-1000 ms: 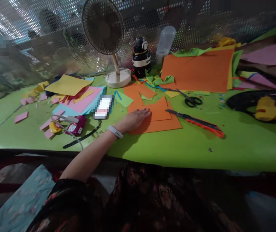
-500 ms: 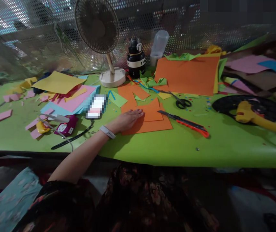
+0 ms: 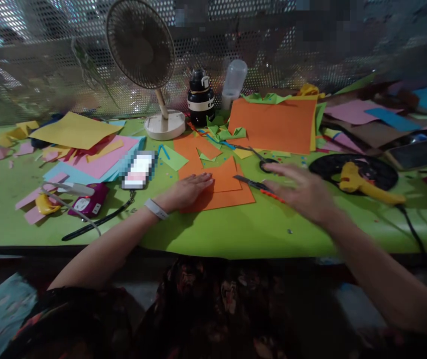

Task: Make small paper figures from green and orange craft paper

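Presently, left hand: the left hand [image 3: 190,192], a pale band on its wrist, lies palm down with fingers extended on the left part of the overlapping orange paper sheets [image 3: 228,198], gripping nothing.
Right hand: slightly blurred, the right hand [image 3: 303,192] is open over the handle of the red-and-black utility knife [image 3: 251,182]; whether it touches the knife cannot be told. The two hands are apart.
Orange sheets: flat on the green-covered table [image 3: 198,242], near its front edge, the knife's tip at their right side.
Scissors: the black-handled scissors [image 3: 269,163] lie beyond the knife, partly behind the right hand's fingers.
Right side: a yellow glue gun [image 3: 358,182] rests on a round black tray [image 3: 321,165].
Left side: a phone [image 3: 138,172] with a black strap lies between the left hand and the pink and blue papers [image 3: 103,159].
Back: a white round fan [image 3: 165,124] stands left of a black bottle [image 3: 200,104].
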Demonstrator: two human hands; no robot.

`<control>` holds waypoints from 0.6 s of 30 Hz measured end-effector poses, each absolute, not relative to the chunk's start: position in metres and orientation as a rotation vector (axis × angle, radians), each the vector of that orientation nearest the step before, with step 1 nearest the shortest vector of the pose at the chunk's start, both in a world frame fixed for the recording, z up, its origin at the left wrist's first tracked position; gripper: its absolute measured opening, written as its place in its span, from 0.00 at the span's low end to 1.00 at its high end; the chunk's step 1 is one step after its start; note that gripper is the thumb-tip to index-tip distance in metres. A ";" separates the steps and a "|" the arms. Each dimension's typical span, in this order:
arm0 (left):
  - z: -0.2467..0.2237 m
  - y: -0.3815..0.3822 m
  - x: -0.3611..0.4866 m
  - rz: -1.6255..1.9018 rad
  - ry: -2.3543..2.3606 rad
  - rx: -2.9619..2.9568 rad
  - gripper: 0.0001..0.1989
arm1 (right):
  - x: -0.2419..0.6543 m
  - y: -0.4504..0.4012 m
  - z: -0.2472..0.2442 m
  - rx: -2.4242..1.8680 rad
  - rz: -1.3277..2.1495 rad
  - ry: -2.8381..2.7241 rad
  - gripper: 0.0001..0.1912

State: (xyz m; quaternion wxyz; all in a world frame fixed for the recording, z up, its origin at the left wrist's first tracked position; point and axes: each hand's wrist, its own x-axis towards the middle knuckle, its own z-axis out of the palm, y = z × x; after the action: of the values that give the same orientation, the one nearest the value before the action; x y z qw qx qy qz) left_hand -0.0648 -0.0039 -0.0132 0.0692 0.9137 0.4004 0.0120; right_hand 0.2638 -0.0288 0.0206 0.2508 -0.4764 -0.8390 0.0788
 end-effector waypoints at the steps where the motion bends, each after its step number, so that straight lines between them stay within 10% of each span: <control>1: -0.013 -0.004 -0.065 0.035 1.205 2.767 0.26 | 0.262 -0.024 0.013 -1.306 0.214 -2.316 0.25; 18: -0.008 0.001 -0.059 0.140 1.254 2.719 0.26 | 0.251 0.010 0.018 -1.461 0.162 -2.462 0.15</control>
State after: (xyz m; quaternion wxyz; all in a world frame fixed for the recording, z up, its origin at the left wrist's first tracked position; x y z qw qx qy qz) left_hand -0.0591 0.0007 -0.0076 0.0721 0.9048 0.4172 0.0466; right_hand 0.2506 0.0104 0.0184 0.1366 -0.5049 -0.8505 0.0559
